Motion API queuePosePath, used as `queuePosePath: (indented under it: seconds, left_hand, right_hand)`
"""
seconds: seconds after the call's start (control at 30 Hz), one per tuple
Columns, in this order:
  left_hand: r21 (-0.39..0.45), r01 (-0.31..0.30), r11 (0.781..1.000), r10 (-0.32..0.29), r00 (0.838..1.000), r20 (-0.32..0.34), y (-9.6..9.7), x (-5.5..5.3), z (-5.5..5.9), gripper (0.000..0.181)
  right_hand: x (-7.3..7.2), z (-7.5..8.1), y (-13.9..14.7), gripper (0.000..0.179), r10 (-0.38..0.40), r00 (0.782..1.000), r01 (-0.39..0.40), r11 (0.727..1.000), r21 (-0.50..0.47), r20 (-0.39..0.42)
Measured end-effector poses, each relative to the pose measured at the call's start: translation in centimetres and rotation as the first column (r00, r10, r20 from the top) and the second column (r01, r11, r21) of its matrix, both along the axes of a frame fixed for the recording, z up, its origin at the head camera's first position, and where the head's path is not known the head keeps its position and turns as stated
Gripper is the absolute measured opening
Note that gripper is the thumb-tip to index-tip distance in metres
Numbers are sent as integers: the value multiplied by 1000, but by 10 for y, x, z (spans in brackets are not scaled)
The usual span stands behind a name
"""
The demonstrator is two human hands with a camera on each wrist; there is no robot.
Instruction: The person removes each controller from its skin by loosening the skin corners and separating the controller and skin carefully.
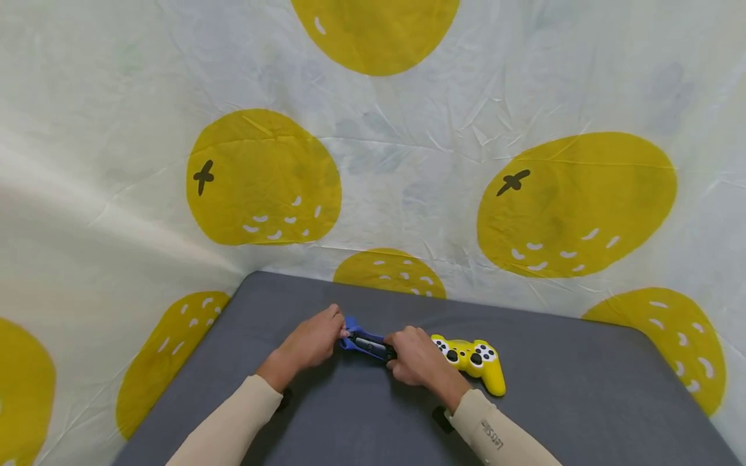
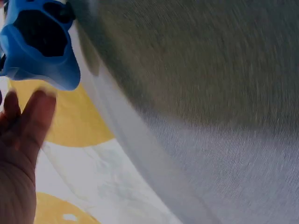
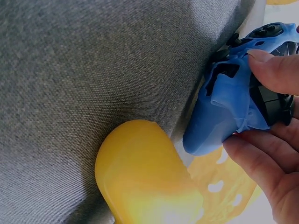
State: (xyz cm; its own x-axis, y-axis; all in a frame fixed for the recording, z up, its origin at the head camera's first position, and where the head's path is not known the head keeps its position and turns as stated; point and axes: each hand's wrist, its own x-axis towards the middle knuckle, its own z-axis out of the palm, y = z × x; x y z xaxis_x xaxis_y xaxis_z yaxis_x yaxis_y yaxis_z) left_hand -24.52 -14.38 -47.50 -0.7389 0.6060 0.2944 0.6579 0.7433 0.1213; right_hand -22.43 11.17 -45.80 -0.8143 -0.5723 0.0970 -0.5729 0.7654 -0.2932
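Observation:
A black game controller [image 1: 370,345] with a blue silicone cover [image 1: 350,323] partly over it is held above the grey table. My right hand [image 1: 417,356] grips its right end. In the right wrist view, the thumb presses the black body [image 3: 268,105] while the other fingers support it from the opposite side; the cover [image 3: 210,123] looks bunched along one edge. At the left end, my left hand [image 1: 315,338] pinches the cover with its fingertips. The left wrist view shows blurred outer fingers [image 2: 39,109] stretched beside the blue grip [image 2: 51,72]; the pinch itself is outside that view.
Just right of my right hand, a yellow game controller [image 1: 492,375] lies on the grey table [image 1: 559,388], partly hidden behind that hand. A white cloth [image 1: 402,194] with yellow fruit prints hangs behind and beside the table.

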Motion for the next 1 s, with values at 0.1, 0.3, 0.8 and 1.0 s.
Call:
queuePosePath:
  seconds: [0.1, 0.3, 0.8, 1.0]
  left_hand:
    - [13, 29, 1000, -29, 1000, 1, -1, -2, -1, 11]
    - [159, 1, 987, -15, 996, 90, -7, -5, -10, 11]
    - [315, -68, 947, -26, 958, 284, -12, 0, -12, 18]
    - [298, -86, 951, 4, 964, 264, -8, 9, -5, 13]
  right_hand:
    - [0, 1, 0, 4, 1, 1000, -1, 1000, 7, 12]
    - [-1, 3, -1, 4, 19, 999, -19, 1000, 3, 39]
    - [-4, 5, -3, 2, 29, 1000, -29, 1000, 10, 9]
    - [-5, 7, -5, 15, 45, 999, -45, 999, 20, -7]
